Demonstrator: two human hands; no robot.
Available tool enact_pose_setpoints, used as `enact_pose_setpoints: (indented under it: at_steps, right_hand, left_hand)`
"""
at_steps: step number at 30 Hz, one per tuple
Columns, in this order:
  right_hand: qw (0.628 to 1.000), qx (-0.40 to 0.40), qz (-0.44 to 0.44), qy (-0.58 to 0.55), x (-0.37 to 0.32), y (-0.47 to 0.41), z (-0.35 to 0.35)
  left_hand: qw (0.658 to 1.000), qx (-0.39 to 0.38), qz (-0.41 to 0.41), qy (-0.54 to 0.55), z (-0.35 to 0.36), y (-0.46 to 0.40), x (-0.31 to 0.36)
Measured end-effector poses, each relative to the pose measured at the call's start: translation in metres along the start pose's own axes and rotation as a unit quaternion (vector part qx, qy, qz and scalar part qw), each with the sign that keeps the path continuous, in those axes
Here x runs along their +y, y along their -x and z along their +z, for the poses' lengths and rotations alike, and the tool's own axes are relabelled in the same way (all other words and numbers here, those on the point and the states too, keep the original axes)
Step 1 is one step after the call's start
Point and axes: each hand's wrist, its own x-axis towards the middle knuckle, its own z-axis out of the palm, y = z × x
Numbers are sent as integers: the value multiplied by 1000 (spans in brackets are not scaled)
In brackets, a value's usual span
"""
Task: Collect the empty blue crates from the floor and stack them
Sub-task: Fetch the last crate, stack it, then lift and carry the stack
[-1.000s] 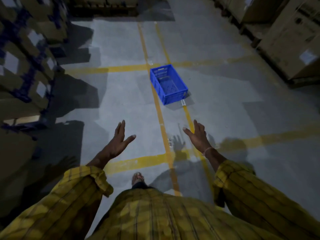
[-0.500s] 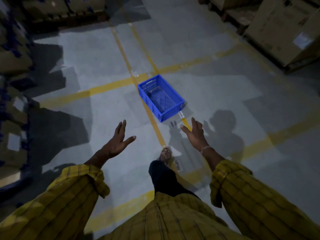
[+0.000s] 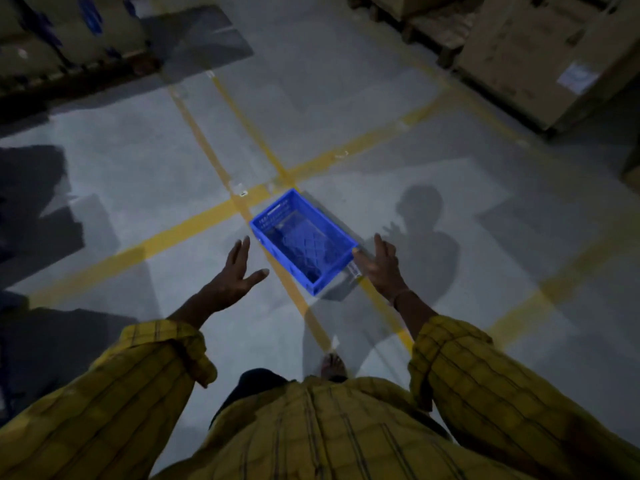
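Note:
One empty blue plastic crate [image 3: 277,221] with latticed walls lies on the grey floor, across a yellow line crossing. My left hand [image 3: 232,278] is stretched out with straight fingers, just left of the crate's near end and apart from it. On the other side my right hand [image 3: 380,265] is spread flat beside the crate's near right corner, thumb close to the rim; whether it touches cannot be told. Both hands hold nothing.
Large cardboard boxes [image 3: 540,53] on wooden pallets stand at the upper right. Stacked packed goods [image 3: 62,36] fill the upper left. Yellow floor lines [image 3: 166,233] cross under the crate. My foot [image 3: 332,365] shows below the crate.
The crate has come nearer and lower in view as I walked toward it. Both hands, still spread, now flank its near end instead of hovering well short of it.

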Motion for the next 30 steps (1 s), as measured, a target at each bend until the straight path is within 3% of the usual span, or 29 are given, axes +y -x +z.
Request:
enact_pose_setpoints:
  at_steps: [10,19,25,30]
  right_hand:
    - [989,82,99,-69,-41,-102,33]
    - [962,141,217,-90,-73,-170,119]
    - [950,130,258,-117,-49,-221,179]
    - [949,108,266,-132,13,-280,231]
  left_hand:
    - [991,-98,61,-62,-89,-174,-18]
    - [969,-200,106,-98,-164,-330,-76]
    - [957,-243,97,-128,-157,-418,-143]
    - [945,-273,90,-158,-109,-495,-213]
